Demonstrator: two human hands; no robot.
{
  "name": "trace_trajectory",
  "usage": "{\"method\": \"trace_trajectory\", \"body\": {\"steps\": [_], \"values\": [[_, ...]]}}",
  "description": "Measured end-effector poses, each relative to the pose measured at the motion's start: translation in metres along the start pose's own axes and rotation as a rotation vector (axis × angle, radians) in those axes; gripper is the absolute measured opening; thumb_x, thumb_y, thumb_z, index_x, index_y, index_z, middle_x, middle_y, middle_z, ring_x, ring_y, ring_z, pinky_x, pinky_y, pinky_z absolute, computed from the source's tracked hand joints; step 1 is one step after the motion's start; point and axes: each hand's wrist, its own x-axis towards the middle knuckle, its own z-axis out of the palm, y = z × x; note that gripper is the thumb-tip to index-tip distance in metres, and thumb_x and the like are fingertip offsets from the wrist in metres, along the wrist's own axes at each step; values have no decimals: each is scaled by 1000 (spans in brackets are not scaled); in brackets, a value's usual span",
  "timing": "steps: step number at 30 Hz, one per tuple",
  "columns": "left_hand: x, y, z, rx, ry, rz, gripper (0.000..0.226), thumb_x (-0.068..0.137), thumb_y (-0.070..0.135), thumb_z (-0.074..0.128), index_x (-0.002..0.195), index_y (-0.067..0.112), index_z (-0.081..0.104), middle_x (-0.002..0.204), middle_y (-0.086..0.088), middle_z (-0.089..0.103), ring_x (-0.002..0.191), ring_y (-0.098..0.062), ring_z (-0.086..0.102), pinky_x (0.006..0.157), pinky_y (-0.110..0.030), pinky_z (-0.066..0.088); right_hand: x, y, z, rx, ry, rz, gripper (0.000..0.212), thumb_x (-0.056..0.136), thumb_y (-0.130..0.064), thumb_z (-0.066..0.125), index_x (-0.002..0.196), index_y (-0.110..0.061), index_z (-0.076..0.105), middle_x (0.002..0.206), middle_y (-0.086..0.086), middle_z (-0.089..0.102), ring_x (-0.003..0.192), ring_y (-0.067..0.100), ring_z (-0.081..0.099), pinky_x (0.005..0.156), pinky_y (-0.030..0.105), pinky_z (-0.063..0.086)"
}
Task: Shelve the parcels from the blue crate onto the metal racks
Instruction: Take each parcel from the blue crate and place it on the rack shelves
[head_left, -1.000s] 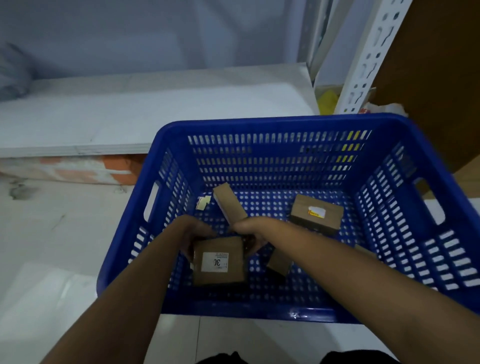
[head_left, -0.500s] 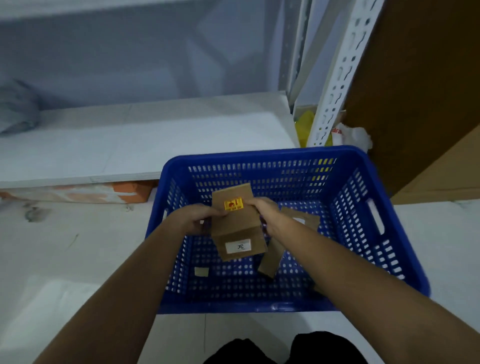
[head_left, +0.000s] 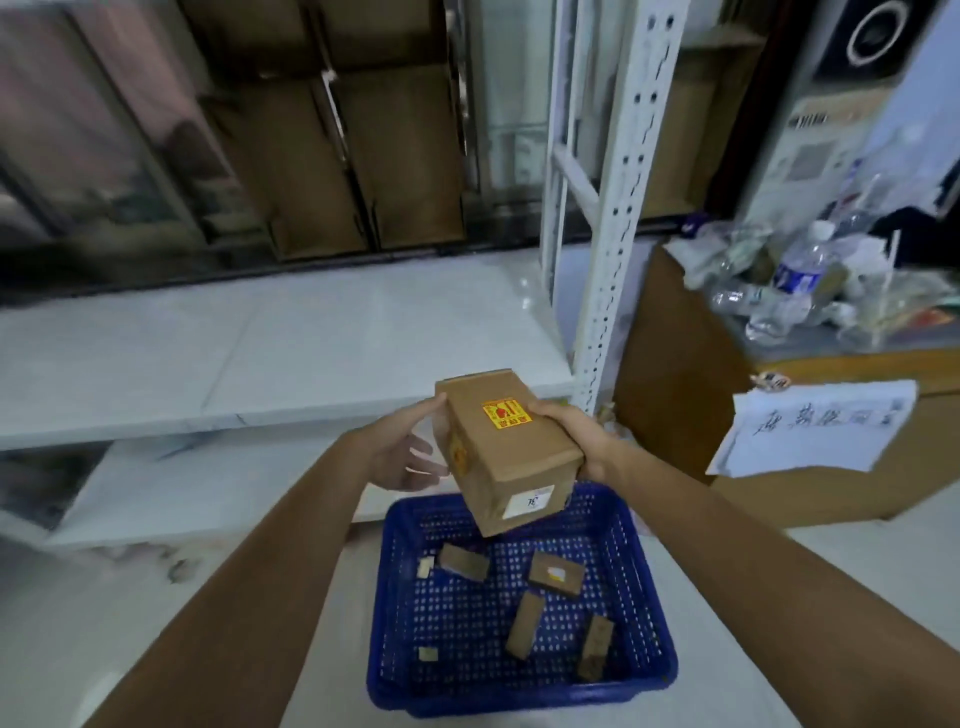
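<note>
A brown cardboard parcel (head_left: 506, 447) is held in the air above the blue crate (head_left: 519, 691), in front of the white shelf (head_left: 260, 364) of the metal rack (head_left: 613, 208). It is gripped from its right side by the right hand (head_left: 576, 436), fingers curled round it — the left hand (head_left: 402, 452) is open beside its left face, only the thumb tip touching the upper edge. Four smaller parcels (head_left: 555, 574) are seen lying apart on the crate floor — with two small scraps (head_left: 427, 653).
</note>
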Motion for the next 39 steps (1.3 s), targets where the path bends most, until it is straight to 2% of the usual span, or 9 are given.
{"method": "trace_trajectory", "body": {"steps": [5,10,13,16,18,20,24,29,39], "values": [[-145,116,7,-65,-51,79,108,56,74,72,133,8,36,132,-27,49,114,-43,57,95,-50,50,-109,-149,7,-103,-24,-76,38,88,-44,62,110,-13,66,88,9,74,71,22,72,68,32,57],[-251,191,27,75,-94,268,77,68,61,72,123,14,49,124,-17,53,112,-36,57,96,-46,49,-189,-248,21,-217,-41,-155,32,90,-44,60,104,-16,65,80,5,74,66,19,71,58,28,57],[-285,215,35,89,-54,332,66,72,62,68,118,16,54,121,-14,53,108,-31,56,85,-44,50,-225,-283,29,-246,-72,-168,33,89,-46,59,100,-16,67,81,6,72,71,21,69,68,30,54],[-305,227,42,52,-27,355,65,72,63,64,114,15,58,109,-13,60,96,-30,57,78,-41,47,-251,-303,35,-324,-120,-138,53,78,-59,67,106,-14,65,100,11,69,97,27,63,93,39,47],[-318,230,49,21,-33,369,60,74,62,62,107,12,63,105,-14,66,95,-30,60,79,-42,46,-261,-312,43,-358,-101,-141,71,66,-65,74,116,-16,63,112,11,63,108,29,59,96,40,49],[-327,231,55,19,-32,363,57,77,61,61,99,9,65,101,-16,68,94,-31,61,80,-43,47,-262,-316,49,-311,-49,-117,86,57,-66,79,123,-14,60,120,9,58,110,30,60,93,42,52],[-338,236,58,-17,3,378,55,74,57,69,101,9,64,100,-16,69,93,-33,63,77,-47,48,-271,-317,62,-190,70,-170,61,70,-59,75,102,-10,56,105,19,63,98,34,66,85,47,58],[-334,253,50,173,64,423,84,62,64,74,122,10,51,122,-15,63,113,-35,56,100,-49,40,-272,-313,67,-301,196,-220,51,81,-62,63,90,-12,56,89,15,63,80,30,67,84,43,59],[-343,257,94,601,206,522,81,53,68,80,115,21,56,107,-3,68,97,-20,63,72,-33,50,-247,-320,66,-338,285,-226,102,56,-89,56,122,-10,55,107,17,69,86,33,73,70,43,62]]}}
